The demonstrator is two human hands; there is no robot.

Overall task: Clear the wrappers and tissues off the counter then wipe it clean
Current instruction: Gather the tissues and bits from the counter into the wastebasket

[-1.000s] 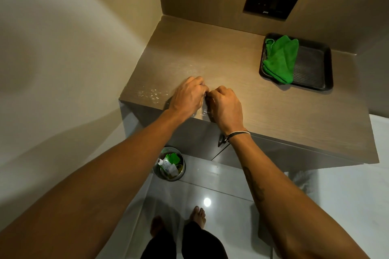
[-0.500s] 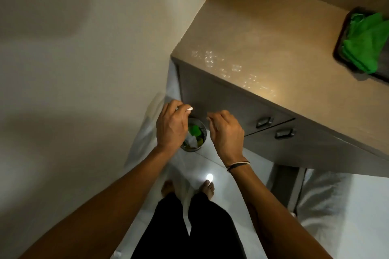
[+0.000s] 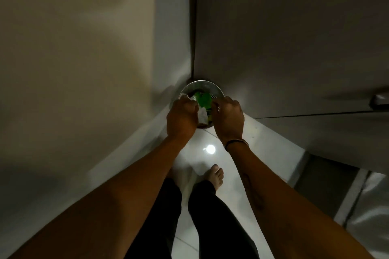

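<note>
A round metal bin [image 3: 199, 84] stands on the floor in the corner between the wall and the cabinet. Inside it lie a green wrapper [image 3: 203, 99] and a white tissue [image 3: 202, 116]. My left hand [image 3: 182, 119] hovers over the bin's left side, fingers closed, with a small white tissue scrap [image 3: 186, 96] at its fingertips. Over the bin's right side is my right hand [image 3: 228, 121], its fingers curled downward and hidden behind the back of the hand. The countertop is out of view.
The grey cabinet front [image 3: 294, 48] rises on the right, with a drawer handle [image 3: 381, 100] at the frame's edge. A pale wall [image 3: 73, 48] stands on the left. My bare foot [image 3: 215, 174] and dark trouser legs are on the glossy white floor tiles [image 3: 210, 149].
The view has dropped from the countertop to the floor. Both hands left the counter edge and came down over the bin, the left one carrying a white scrap.
</note>
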